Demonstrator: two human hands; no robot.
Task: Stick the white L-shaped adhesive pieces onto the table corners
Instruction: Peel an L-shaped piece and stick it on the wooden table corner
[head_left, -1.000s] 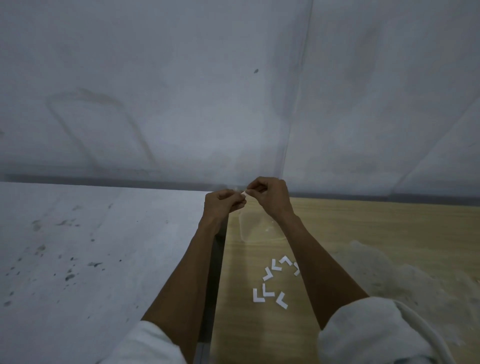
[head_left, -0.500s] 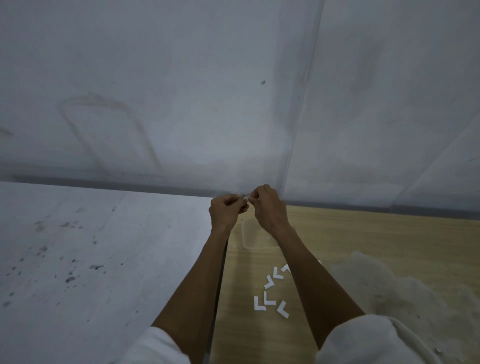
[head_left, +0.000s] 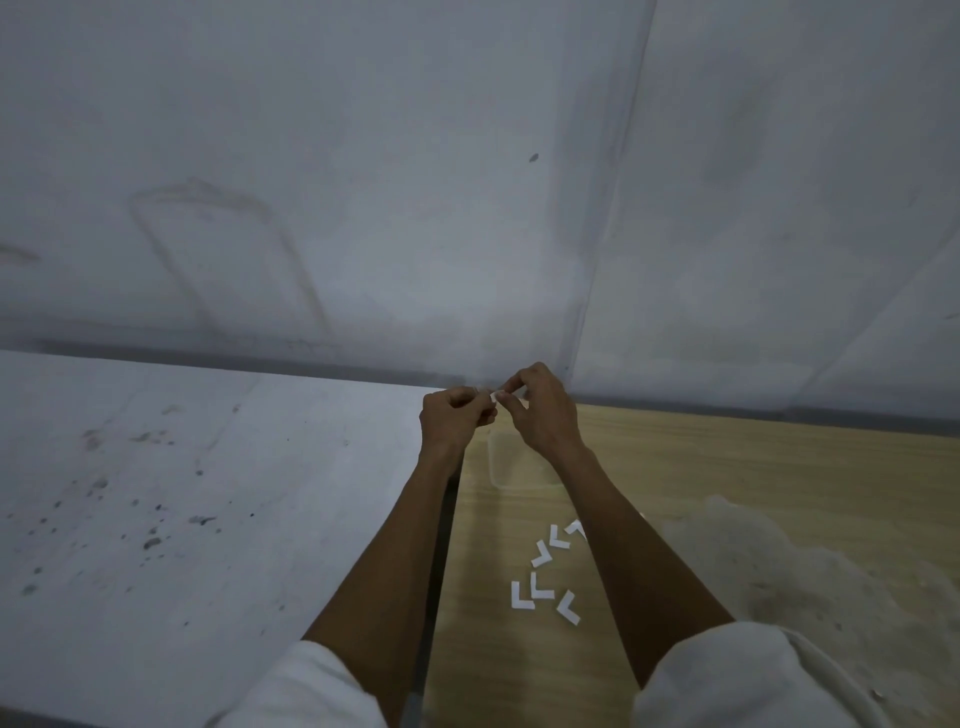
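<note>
My left hand (head_left: 454, 415) and my right hand (head_left: 543, 410) meet above the far left corner of the wooden table (head_left: 727, 467), close to the wall. Between their fingertips they pinch one small white L-shaped adhesive piece (head_left: 493, 397), mostly hidden by the fingers. Several more white L-shaped pieces (head_left: 543, 577) lie loose on the wood, between my forearms and nearer to me. Whether the held piece touches the table corner cannot be told.
A clear plastic container (head_left: 511, 462) stands on the wood just below my hands. A white, speckled table top (head_left: 182, 493) lies to the left across a dark gap (head_left: 439, 561). A whitish dusty patch (head_left: 779, 571) covers the wood at right. The grey wall (head_left: 363, 208) is close behind.
The view has tilted slightly, so hands and pieces sit a little lower in frame. Both hands stay together at the corner, fingers working the same small piece.
</note>
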